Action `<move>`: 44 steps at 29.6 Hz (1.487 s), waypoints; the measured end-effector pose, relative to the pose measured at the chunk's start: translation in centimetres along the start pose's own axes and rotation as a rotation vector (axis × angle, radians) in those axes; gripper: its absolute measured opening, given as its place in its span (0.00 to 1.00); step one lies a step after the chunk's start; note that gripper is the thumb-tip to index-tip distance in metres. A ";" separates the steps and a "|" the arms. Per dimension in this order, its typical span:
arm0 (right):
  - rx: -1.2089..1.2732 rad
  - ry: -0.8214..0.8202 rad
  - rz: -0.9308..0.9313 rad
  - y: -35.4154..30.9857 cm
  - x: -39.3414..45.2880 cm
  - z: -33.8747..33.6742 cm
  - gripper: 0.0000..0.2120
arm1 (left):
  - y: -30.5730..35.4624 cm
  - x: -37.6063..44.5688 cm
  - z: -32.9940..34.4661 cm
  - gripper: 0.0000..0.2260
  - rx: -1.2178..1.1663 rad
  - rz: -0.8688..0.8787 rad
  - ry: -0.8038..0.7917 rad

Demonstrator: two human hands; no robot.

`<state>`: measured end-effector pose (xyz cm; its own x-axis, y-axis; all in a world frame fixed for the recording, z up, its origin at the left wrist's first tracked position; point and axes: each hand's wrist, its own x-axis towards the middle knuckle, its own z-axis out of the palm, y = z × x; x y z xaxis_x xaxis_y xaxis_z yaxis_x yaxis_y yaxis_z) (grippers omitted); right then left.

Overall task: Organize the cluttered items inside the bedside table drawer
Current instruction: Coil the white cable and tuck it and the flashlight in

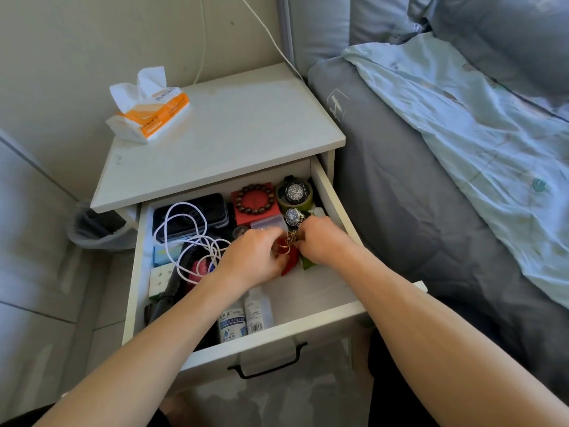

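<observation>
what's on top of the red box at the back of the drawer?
A dark beaded bracelet lies on the red box. The box's front edge is hidden behind a clear plastic case.

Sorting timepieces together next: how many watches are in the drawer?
2: a black watch at the back right corner, a silver watch just in front of it. Clutter may hide more.

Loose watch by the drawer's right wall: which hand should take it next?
Right, probably. The right hand lies just below the watch; the left hand is farther off. Both hold the red pouch.
</observation>
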<state>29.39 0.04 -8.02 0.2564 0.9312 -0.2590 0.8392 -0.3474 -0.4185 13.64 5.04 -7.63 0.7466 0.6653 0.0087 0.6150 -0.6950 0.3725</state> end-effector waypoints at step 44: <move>0.080 0.009 -0.441 -6.2 -6.2 2.1 0.33 | -7.2 -11.2 -7.2 0.18 -0.069 -0.476 0.312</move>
<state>21.64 -3.84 -5.64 -0.1132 0.9930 -0.0332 0.8298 0.0761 -0.5529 -1.00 4.55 -3.75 0.2746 0.9568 0.0950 0.8393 -0.2868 0.4618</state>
